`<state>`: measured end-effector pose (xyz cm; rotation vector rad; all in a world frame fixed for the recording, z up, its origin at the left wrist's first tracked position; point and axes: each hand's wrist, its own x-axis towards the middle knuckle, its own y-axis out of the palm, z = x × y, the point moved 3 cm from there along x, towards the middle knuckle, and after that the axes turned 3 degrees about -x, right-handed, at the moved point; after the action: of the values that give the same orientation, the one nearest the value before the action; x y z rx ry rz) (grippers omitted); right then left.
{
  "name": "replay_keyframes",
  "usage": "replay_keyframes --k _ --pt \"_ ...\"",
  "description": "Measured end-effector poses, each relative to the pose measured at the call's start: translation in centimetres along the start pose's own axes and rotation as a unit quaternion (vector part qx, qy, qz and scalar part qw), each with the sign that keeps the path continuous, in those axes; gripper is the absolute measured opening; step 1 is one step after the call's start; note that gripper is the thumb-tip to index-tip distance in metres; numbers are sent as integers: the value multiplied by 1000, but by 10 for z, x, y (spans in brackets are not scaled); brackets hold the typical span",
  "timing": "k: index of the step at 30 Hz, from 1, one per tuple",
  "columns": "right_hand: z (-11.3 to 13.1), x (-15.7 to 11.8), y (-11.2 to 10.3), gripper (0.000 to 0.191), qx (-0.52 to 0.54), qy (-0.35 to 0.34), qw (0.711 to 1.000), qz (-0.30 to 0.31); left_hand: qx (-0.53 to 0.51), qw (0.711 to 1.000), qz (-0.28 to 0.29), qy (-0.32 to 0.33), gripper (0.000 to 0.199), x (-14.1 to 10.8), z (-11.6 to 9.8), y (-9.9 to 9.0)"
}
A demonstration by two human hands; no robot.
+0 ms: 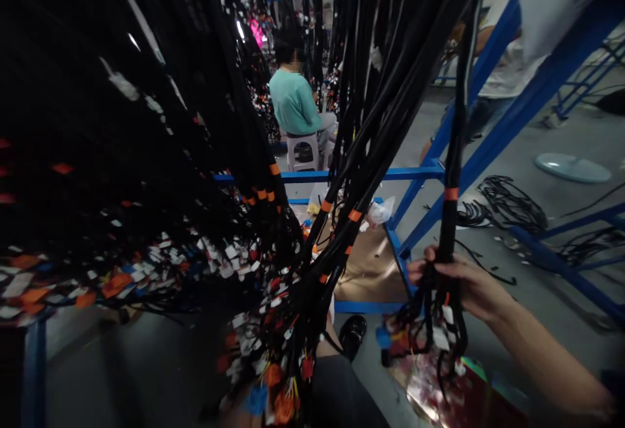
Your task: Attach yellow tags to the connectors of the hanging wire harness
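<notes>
My right hand (456,278) is closed around a black wire harness (450,226), just below its orange tape band. Under the fingers the harness splits into short branches with white, blue and orange connectors (441,337). More harnesses (361,200) hang in a thick bundle at the centre, banded with orange tape. Their connector ends (273,376) spread near my lap. A blurred skin-coloured patch shows at the bottom edge behind these connectors; it may belong to my left arm, but the fingers are hidden.
A blue metal frame (420,172) crosses ahead, with a brown board shelf (374,265) low inside it. Many dark harnesses (146,122) fill the left side. A person in a teal top (293,102) sits beyond. Black cable coils (512,203) lie on the floor.
</notes>
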<state>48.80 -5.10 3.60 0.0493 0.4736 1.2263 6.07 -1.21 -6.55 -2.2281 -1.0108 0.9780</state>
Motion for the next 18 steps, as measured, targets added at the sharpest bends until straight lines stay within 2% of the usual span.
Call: replay_keyframes --k 2,4,5,7,8,10,12,13,14,16,18 --pt "1 -21 33 18 49 16 997 49 7 999 16 -27 20 -2 9 -7" --pt "0 -41 68 19 108 36 989 89 42 997 46 -52 24 -9 11 -17" --pt "1 -49 86 21 146 37 982 113 71 994 65 -59 30 -13 8 -24" --pt "2 -62 123 20 216 41 962 162 101 992 78 -27 37 -23 -8 -40" --pt "4 -66 141 19 250 38 952 175 71 994 82 1 39 -27 -20 -48" --pt "8 -70 174 20 304 36 931 198 -61 989 111 70 43 -33 -44 -61" --pt "13 -70 202 23 348 17 913 211 -213 966 105 102 45 -36 -61 -73" --pt "14 -69 214 24 362 7 906 218 -303 943 89 104 44 -36 -64 -78" --pt "15 -67 224 25 371 -8 901 223 -398 908 82 104 44 -36 -65 -82" --pt "14 -59 236 28 364 -37 903 223 -582 799 119 94 49 -36 -63 -84" --pt "10 -46 241 30 329 -62 922 195 -702 679 198 81 57 -40 -59 -82"
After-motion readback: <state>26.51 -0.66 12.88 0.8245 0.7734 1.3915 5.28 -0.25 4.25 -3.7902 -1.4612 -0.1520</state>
